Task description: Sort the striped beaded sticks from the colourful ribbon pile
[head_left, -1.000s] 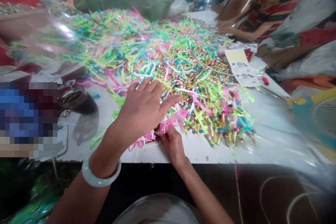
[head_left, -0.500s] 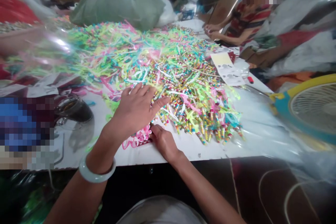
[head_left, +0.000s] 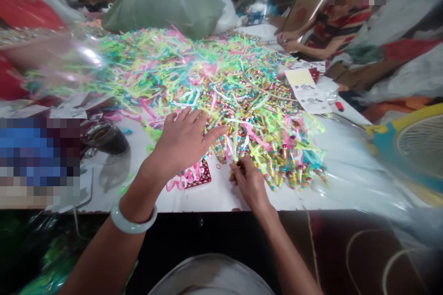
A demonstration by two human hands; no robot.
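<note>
A wide heap of neon plastic strips and small coloured tubes (head_left: 221, 78) covers the white table (head_left: 214, 198). My left hand (head_left: 183, 140), with a pale bangle on its wrist, lies flat with fingers spread on the heap's near edge, over a bunch of pink pieces (head_left: 187, 177) and a red gridded piece (head_left: 202, 176). My right hand (head_left: 247, 179) is at the heap's front edge, fingers pinched together on a pale green strip (head_left: 236, 140) that stands up from it.
A dark glass jar (head_left: 104, 136) stands left of my left hand. A green sack (head_left: 166, 2) lies at the back. Printed cards (head_left: 306, 90) and a red lighter (head_left: 340, 106) lie to the right, near a fan (head_left: 411, 143). Another person (head_left: 325, 32) works at the far right.
My right hand left the pink bunch under my left hand, moved right to the heap's edge and pinched a green strip. The red gridded piece now shows.
</note>
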